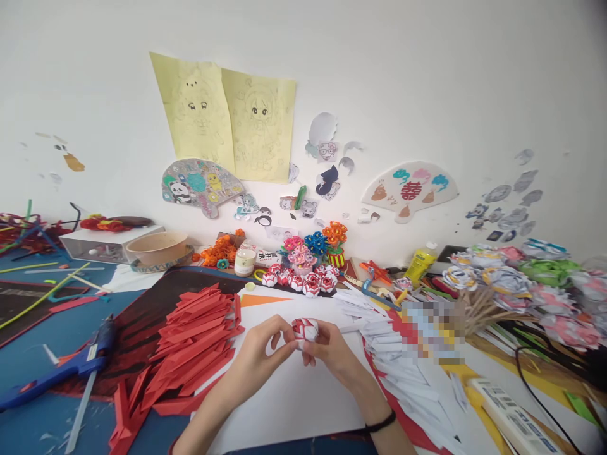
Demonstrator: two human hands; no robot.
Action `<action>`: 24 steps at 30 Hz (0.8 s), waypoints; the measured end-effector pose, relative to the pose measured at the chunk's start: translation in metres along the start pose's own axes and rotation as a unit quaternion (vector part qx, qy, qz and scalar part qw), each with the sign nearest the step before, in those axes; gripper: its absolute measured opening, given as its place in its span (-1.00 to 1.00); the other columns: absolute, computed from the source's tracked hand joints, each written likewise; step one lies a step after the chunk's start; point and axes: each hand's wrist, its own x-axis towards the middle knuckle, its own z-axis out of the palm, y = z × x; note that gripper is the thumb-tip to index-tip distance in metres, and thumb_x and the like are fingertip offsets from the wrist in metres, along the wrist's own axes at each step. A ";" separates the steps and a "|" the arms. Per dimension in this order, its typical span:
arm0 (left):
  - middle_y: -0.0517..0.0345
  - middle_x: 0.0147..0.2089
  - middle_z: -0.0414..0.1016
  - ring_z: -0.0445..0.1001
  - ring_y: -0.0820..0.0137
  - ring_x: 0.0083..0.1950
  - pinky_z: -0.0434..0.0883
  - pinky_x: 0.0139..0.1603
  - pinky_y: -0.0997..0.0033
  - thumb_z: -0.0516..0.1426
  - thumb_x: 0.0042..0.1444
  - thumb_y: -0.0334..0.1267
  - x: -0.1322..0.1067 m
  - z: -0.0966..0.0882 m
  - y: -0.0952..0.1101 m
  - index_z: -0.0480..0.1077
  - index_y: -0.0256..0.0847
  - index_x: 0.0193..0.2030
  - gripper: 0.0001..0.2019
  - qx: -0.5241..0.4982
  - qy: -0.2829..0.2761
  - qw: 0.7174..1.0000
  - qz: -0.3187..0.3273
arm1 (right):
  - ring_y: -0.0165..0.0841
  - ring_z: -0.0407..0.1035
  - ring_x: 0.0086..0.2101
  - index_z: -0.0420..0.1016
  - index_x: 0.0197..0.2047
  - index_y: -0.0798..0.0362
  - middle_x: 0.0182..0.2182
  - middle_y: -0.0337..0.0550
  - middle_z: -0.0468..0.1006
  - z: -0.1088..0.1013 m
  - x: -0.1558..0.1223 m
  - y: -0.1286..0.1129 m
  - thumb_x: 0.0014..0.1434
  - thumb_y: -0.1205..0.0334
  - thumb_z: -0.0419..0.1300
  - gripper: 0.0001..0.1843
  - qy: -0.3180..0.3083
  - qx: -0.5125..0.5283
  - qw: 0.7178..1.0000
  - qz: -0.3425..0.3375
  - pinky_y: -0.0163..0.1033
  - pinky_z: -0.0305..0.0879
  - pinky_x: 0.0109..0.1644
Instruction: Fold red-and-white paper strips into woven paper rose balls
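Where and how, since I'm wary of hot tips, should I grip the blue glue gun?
Probably by the handle, from the left: the blue glue gun lies with its handle stretched that way, away from both the body's far end and the glue stick jutting from its near end.

left hand (262,349): curved into a pinch | right hand (332,352): opposite, curled, gripping | left forearm (213,404), right forearm (379,398): slanting inward from below

Soft, even light washes the wall (403,82); edges stretch.
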 end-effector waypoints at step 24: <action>0.17 -0.50 0.49 0.37 0.45 -0.50 0.38 -0.39 0.43 0.11 0.19 -0.08 -0.002 0.013 0.004 0.44 -0.23 -0.37 -0.74 -0.230 0.029 0.966 -0.119 | -0.45 0.31 -0.60 0.52 -0.23 0.16 -0.55 -0.24 0.43 0.005 0.001 0.005 -0.03 0.11 0.41 -0.64 0.021 0.031 0.999 -0.022 -0.35 0.16 -0.56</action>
